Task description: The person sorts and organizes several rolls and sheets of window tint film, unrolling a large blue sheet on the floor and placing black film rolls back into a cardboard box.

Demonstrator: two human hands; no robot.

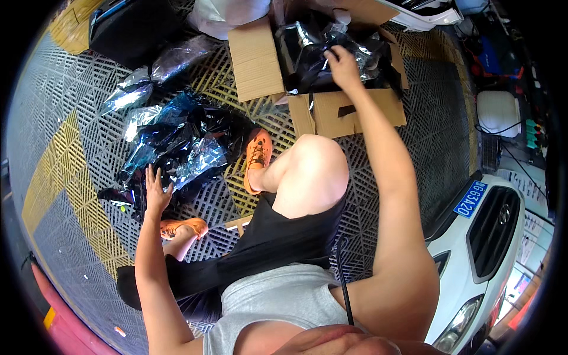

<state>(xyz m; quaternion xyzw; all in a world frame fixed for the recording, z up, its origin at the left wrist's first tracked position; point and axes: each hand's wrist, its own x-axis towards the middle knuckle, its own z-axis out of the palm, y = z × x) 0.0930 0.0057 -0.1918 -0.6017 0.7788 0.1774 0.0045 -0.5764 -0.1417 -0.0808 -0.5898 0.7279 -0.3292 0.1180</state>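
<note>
A crumpled pile of dark, shiny plastic film (195, 133) lies on the floor in front of me, on the left. My left hand (158, 190) rests at its near edge, fingers spread and holding nothing. Farther off to the right stands an opened cardboard box (257, 62) with its flaps folded out. Loose dark and clear film (306, 57) fills it. My right hand (345, 69) reaches over the box, fingers curled at the film; whether they grip a piece is not clear.
Grey and yellow plastic grating (93, 177) covers the floor. A black case (137, 33) and a white bag (230, 15) stand beyond the pile. On the right is a white car's front (461, 262). My orange shoes (257, 155) are close to the film.
</note>
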